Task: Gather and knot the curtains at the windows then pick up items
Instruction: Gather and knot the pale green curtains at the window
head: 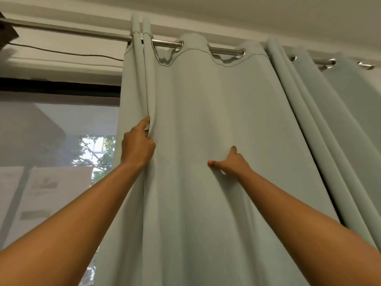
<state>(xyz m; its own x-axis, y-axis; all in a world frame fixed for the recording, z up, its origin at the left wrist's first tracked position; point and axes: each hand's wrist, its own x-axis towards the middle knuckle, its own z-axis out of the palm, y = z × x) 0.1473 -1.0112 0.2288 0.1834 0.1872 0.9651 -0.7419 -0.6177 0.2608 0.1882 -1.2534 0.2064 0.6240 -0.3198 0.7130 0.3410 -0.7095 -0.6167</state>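
- Gripping the free edge of the curtain (195, 120), the left hand (138, 145) has its fingers curled round the hem and the forefinger laid up along it. Holding the edge likely gives control of the outermost fold, so the cloth can be drawn across in one piece.
- The right hand (231, 164) sits farther in, on the flat middle of the same panel. Its thumb sticks out to the left, one finger points up, and the rest are sunk in a fold, with creases spreading down from it. It appears to pinch a handful of cloth, probably as the far end of the span to be bunched.
- Both arms reach up and forward, so the hands work well above waist height, where the panel hangs straight and is easiest to collect.
- The curtain hangs by its eyelets (243, 52) from the rod (92, 34). Its two leftmost pleats are crowded together, while the part between the hands is spread wide.
- Left of the edge the window (51, 141) is uncovered, showing foliage outside.
- A second curtain (329, 120) hangs to the right in tight folds, touched by neither hand.
- No knot shows anywhere, so I judge the gathering as only begun.
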